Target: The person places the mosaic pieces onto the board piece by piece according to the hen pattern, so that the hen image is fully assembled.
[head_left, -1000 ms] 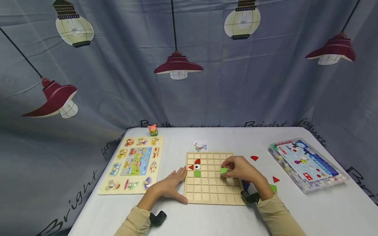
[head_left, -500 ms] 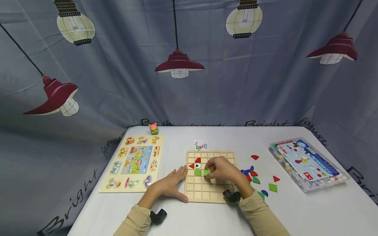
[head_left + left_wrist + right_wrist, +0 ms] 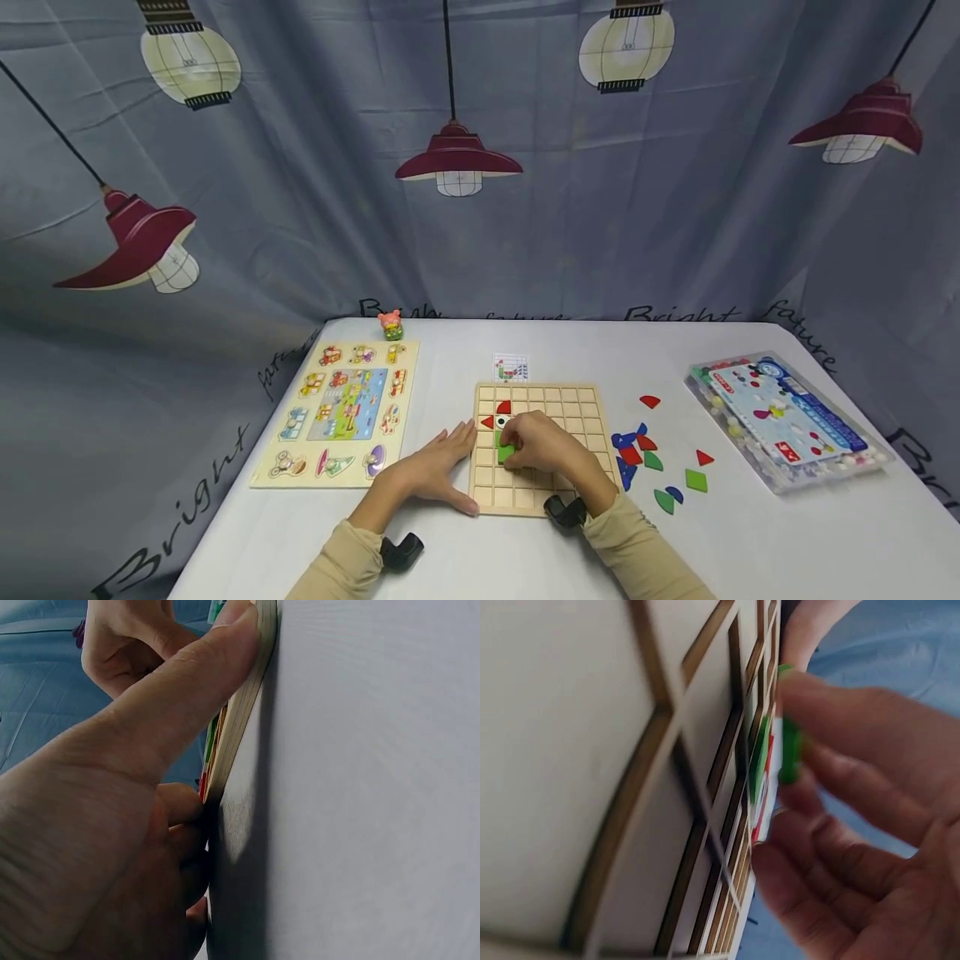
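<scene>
A wooden grid board (image 3: 581, 410) lies on the white table. In its upper left cells sit a red quarter-circle (image 3: 503, 407), a red triangle (image 3: 487, 422) and a white eye piece (image 3: 502, 422). A green square (image 3: 760, 761) lies in the grid below the eye. My right hand (image 3: 551, 442) pinches another green square tile (image 3: 789, 754) between thumb and fingers, held on edge close over the board. My left hand (image 3: 435, 467) lies at the board's left side with fingers extended, its thumb (image 3: 202, 675) against the wooden edge.
Loose red, blue and green pieces, among them a green square (image 3: 696, 481), lie right of the board. A clear plastic box (image 3: 787, 417) stands farther right. A pattern card (image 3: 511, 367) lies behind the board; a picture puzzle (image 3: 405, 367) and a small figurine (image 3: 391, 326) are at left.
My right hand has carried the green square tile leftward across the board, to the column of the placed green square. My left hand has stayed at the board's edge.
</scene>
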The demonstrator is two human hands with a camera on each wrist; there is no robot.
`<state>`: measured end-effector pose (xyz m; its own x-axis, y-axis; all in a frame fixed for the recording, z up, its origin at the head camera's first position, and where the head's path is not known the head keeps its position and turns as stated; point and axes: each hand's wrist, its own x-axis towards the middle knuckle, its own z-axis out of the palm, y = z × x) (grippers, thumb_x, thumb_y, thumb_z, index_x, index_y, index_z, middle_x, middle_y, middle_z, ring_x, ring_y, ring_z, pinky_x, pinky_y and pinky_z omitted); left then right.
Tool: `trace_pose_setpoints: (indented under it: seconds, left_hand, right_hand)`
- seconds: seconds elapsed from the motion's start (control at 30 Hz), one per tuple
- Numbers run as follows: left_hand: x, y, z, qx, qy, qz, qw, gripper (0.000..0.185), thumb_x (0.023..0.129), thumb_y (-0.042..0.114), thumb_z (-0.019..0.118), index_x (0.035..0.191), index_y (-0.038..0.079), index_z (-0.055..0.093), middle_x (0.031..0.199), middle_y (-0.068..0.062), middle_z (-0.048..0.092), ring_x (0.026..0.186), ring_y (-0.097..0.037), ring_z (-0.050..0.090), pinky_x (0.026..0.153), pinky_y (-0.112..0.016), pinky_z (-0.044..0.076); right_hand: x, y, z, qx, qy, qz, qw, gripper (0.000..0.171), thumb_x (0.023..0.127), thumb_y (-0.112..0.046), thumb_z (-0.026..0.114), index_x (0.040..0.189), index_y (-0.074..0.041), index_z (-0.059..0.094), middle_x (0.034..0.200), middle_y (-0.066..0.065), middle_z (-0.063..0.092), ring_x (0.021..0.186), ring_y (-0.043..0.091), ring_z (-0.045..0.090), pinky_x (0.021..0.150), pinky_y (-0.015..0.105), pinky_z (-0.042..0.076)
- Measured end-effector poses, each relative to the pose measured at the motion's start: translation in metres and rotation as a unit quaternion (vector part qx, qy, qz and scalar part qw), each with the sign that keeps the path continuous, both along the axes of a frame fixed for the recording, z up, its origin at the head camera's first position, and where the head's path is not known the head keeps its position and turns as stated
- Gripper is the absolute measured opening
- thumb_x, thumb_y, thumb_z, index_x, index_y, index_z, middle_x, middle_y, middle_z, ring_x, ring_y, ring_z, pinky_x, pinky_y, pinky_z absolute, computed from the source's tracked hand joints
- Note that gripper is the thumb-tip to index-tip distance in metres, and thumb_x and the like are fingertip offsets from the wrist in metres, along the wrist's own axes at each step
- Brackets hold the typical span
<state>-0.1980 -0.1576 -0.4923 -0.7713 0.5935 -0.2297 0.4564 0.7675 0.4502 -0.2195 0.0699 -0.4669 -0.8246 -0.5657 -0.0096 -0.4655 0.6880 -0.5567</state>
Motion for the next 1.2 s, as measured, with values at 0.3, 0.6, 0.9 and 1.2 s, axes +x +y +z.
trace_pose_setpoints:
  seconds: [0.3,0.6,0.9,1.2]
  left_hand:
    - [0.0066,-0.0034,-0.0030,0.000,-0.009,-0.001,1.0000,0.124,0.067,0.063,0.078,0.155,0.002,0.015,0.165,-0.011,0.006,0.154,-0.023,0.006,0.126,-0.044,0.007]
    - [0.0039,-0.0006,0.0022,-0.002,-0.008,-0.002,1.0000,0.123,0.068,0.063,0.078,0.155,0.002,0.015,0.165,-0.012,0.008,0.154,-0.024,0.006,0.126,-0.044,0.008]
    - [0.0026,-0.0011,0.0024,0.007,-0.009,0.002,0.9999,0.124,0.068,0.061,0.079,0.155,0.002,0.014,0.165,-0.012,0.008,0.154,-0.024,0.005,0.126,-0.045,0.008]
    - [0.0008,-0.0005,0.0025,0.007,-0.008,-0.002,0.9999,0.122,0.069,0.060,0.079,0.155,0.002,0.015,0.165,-0.012,0.008,0.154,-0.023,0.005,0.126,-0.044,0.008]
  right_hand:
    - [0.0089,-0.0058,-0.0094,0.017,0.005,0.002,1.000,0.017,0.074,-0.012,0.084,0.088,-0.007,0.075,0.080,-0.002,0.068,0.068,0.006,0.052,0.061,0.020,0.047]
    - [0.0050,-0.0056,-0.0085,0.013,0.024,-0.002,1.000,0.018,0.072,-0.010,0.085,0.088,-0.008,0.076,0.081,-0.002,0.069,0.070,0.007,0.052,0.064,0.023,0.048]
    - [0.0028,-0.0070,-0.0050,0.020,0.019,0.000,1.000,0.024,0.069,-0.012,0.087,0.090,-0.008,0.076,0.083,-0.002,0.071,0.073,0.007,0.057,0.068,0.023,0.052]
    - [0.0018,-0.0072,-0.0026,0.029,0.012,-0.005,0.999,0.021,0.070,-0.011,0.086,0.088,-0.007,0.076,0.084,0.000,0.072,0.073,0.008,0.059,0.068,0.026,0.053]
